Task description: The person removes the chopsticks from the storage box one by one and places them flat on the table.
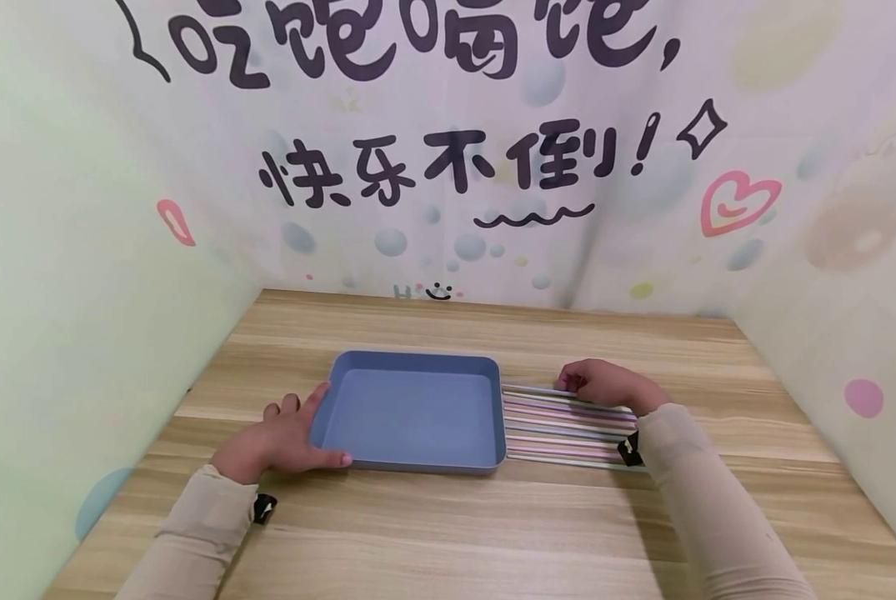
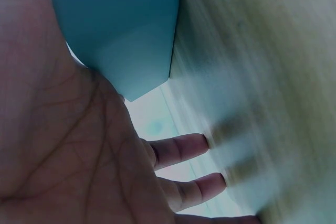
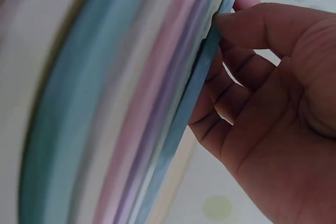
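Observation:
A blue rectangular tray [image 1: 417, 417] lies flat on the table, its inside bare. My left hand [image 1: 278, 437] rests at its left side, thumb on the near left corner and index finger along the left rim. In the left wrist view, its other fingers stretch out beside the tray wall. Right of the tray, several thin pastel sticks [image 1: 568, 431] lie side by side in a row. My right hand [image 1: 605, 385] is over the far edge of that row. Thumb and fingers pinch the outermost blue stick [image 3: 177, 135] in the right wrist view.
The wood-grain table [image 1: 448, 525] reaches a printed backdrop [image 1: 448, 258] at the back. Pale side walls stand at left [image 1: 80, 333] and right [image 1: 830, 292]. The sticks' left ends lie close against the tray's right side.

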The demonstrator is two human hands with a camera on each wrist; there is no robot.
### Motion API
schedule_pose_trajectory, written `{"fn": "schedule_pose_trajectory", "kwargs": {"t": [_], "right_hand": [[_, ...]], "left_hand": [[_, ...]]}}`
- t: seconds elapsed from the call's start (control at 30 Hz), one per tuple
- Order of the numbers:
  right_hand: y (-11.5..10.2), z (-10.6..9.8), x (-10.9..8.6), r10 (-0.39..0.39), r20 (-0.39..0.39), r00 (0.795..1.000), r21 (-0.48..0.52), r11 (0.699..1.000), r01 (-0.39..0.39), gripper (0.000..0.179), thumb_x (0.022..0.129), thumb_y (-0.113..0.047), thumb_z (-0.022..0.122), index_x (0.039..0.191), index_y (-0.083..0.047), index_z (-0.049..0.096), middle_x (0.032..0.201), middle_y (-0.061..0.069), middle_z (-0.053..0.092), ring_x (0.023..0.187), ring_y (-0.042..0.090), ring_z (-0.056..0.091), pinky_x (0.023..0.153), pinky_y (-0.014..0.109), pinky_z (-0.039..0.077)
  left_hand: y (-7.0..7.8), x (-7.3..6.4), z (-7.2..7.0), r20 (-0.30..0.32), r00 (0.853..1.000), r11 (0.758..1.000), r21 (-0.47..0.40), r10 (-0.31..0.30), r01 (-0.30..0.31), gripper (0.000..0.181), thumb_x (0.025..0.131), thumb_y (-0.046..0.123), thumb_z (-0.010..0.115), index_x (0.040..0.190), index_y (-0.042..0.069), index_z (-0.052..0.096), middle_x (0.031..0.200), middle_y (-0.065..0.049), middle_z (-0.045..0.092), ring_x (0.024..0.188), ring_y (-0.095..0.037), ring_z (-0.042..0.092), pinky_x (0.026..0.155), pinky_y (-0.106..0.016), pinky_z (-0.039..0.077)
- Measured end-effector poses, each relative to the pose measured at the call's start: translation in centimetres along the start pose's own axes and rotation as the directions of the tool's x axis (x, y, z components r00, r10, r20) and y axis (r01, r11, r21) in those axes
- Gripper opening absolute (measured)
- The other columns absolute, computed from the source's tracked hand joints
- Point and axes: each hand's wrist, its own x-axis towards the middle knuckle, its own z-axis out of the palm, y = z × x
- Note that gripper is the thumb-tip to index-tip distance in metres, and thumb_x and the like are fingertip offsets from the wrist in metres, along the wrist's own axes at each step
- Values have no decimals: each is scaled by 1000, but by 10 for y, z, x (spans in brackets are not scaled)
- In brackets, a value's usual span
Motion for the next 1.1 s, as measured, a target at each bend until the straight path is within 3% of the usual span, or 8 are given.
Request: {"fn": "schedule_pose_trajectory", "kwargs": {"t": [0.47, 0.87, 1.1], "right_hand": [[0, 2, 1, -11, -24, 1000, -41, 999, 10, 27, 79, 15, 49, 94, -2, 64, 79, 2, 54, 74, 16, 48, 70, 32, 39], [1, 2, 2, -10, -18, 1000, -40, 999, 9, 27, 80, 14, 51, 96, -2, 65, 84, 6, 59, 77, 16, 51, 72, 32, 42], [0, -5, -13, 38, -121, 992, -87, 995, -48, 14, 92, -1, 58, 101, -7, 67, 94, 5, 63, 87, 19, 55, 80, 40, 44]], "left_hand": [[-1, -2, 0, 1, 1000, 1000, 1, -6, 6, 129, 72, 75, 71, 158, 6, 5, 132, -34, 33, 113, -52, 36, 86, -63, 43], [-3, -1, 1, -6, 1000, 1000, 0, 4, -4, 128, 72, 75, 70, 158, 6, 6, 131, -34, 33, 112, -52, 36, 85, -62, 43], [-1, 0, 2, -5, 1000, 1000, -4, 11, -11, 128, 73, 74, 70, 158, 4, 5, 131, -35, 34, 113, -53, 36, 85, -63, 43]]}}
